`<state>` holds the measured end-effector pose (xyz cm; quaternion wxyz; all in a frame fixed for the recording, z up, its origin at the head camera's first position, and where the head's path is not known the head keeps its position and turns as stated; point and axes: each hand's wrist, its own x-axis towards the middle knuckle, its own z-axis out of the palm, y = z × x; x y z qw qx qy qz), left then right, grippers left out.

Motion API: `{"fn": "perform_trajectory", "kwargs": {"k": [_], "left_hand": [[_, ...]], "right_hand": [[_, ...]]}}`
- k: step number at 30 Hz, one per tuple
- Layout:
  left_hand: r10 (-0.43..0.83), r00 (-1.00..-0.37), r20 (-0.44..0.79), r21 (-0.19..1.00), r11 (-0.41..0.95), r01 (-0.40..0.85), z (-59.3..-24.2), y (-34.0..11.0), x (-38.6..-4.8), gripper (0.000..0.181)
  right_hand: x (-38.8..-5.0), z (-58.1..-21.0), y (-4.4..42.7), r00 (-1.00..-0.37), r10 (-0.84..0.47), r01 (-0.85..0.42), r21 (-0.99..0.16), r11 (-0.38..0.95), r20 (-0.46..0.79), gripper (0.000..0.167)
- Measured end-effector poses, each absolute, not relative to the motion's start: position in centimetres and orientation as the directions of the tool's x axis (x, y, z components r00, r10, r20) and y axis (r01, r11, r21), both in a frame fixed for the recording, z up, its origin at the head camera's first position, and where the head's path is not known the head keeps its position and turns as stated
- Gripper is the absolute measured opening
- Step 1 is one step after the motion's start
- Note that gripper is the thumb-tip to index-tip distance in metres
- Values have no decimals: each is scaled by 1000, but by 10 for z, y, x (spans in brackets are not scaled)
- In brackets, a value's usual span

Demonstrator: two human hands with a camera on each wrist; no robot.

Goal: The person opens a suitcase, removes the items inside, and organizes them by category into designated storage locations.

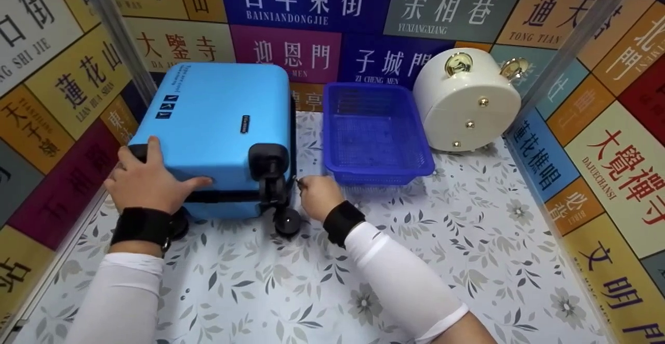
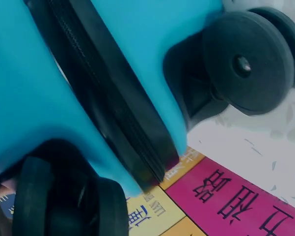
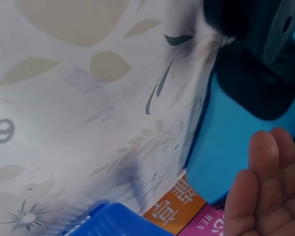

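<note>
A light blue suitcase (image 1: pixel 218 105) with black corner guards lies on its side at the left of the table. My left hand (image 1: pixel 148 183) rests on its near left corner, fingers spread and thumb along the front edge. Beside the near right corner, my right hand (image 1: pixel 319 196) pinches a small dark zipper pull (image 1: pixel 300 183) at the suitcase's right side. A black zipper (image 2: pixel 103 93) runs round the shell in the left wrist view, near a caster wheel (image 2: pixel 245 64). Curled fingers (image 3: pixel 265 182) appear in the right wrist view; the pull is hidden there.
A blue plastic basket (image 1: pixel 378 170) stands right of the suitcase. Behind it to the right is a round white case (image 1: pixel 467 110) with gold fittings. Printed panels (image 1: pixel 311 1) wall in the back and sides. A flowered cloth (image 1: pixel 249 287) covers the table.
</note>
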<state>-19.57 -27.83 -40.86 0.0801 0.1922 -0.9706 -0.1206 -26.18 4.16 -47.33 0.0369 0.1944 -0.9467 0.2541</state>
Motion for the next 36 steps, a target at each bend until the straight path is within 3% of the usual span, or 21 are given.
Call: {"fn": "perform_trajectory", "kwargs": {"k": [22, 36], "left_hand": [[-440, -892, 106, 233, 883, -408, -406, -245, -187, 136], [-458, -883, 97, 209, 877, -432, -404, -235, -186, 138]], "right_hand": [[-250, -468, 41, -945, -301, -325, -470, 821, 127, 16], [-251, -470, 41, -951, -274, -309, -503, 808, 144, 19]]}}
